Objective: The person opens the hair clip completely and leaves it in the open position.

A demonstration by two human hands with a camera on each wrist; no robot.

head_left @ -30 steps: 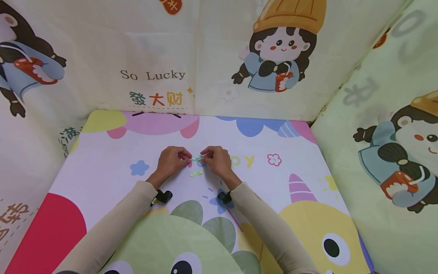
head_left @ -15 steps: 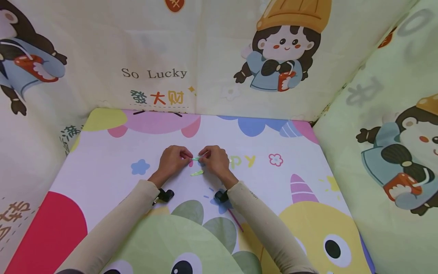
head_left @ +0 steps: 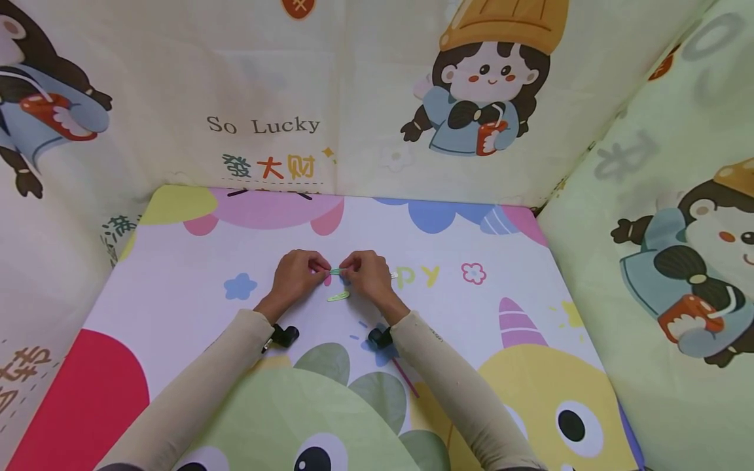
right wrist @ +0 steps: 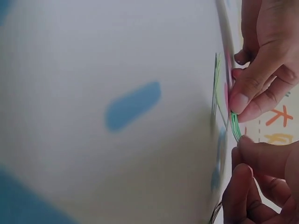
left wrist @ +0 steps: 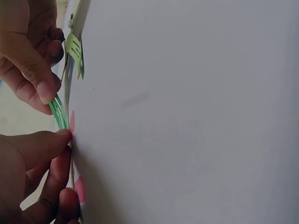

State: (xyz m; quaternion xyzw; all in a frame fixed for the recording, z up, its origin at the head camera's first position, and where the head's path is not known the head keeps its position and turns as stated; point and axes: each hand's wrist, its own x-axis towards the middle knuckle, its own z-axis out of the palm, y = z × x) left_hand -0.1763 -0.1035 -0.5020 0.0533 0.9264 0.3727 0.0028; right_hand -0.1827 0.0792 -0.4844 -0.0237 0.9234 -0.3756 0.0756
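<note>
So the green snap clip is sitting right between the two hands, above the printed tablecloth, and looking a bit bowed in the left wrist view. Left hand is pinching one end, right hand is pinching the other. My guess: they're working the clip open or shut, and the next move is calling for steady thumbs at both ends. A lime clip is lying just nearer the person. Fingertips are hiding both ends, so I'm not telling whether it's snapped. Some pale bit is peeking out beside the right hand, too small to name.
</note>
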